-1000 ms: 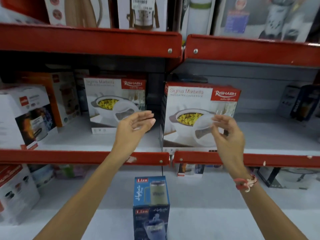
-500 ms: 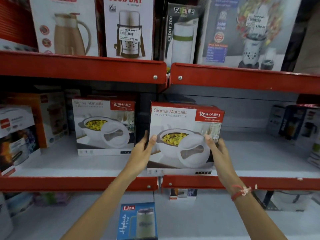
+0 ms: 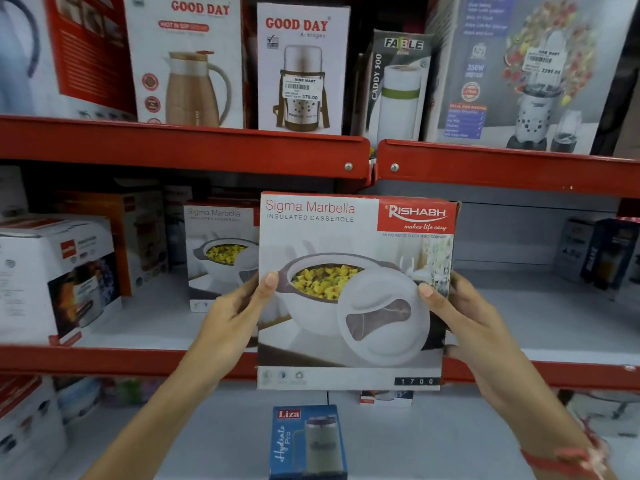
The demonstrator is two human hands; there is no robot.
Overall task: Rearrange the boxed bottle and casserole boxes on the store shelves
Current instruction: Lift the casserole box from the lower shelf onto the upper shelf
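Casserole box (image 3: pixel 353 292), a squarish cardboard carton with a glossy white front, a red corner panel and a printed picture of a round lidded dish, is held upright in front of the red metal lip of the middle shelf (image 3: pixel 104 362). The left hand (image 3: pixel 232 317) clasps its left edge, thumb flat on the front face; the right hand (image 3: pixel 474 327) clasps the right edge the same way, fingers wrapped behind. A red thread band (image 3: pixel 568 459) circles the right wrist. A second, matching casserole box (image 3: pixel 221 254) stands on the pale shelf board behind, to the left. On the lower shelf, just beneath, stands a tall blue bottle box (image 3: pixel 308 445).
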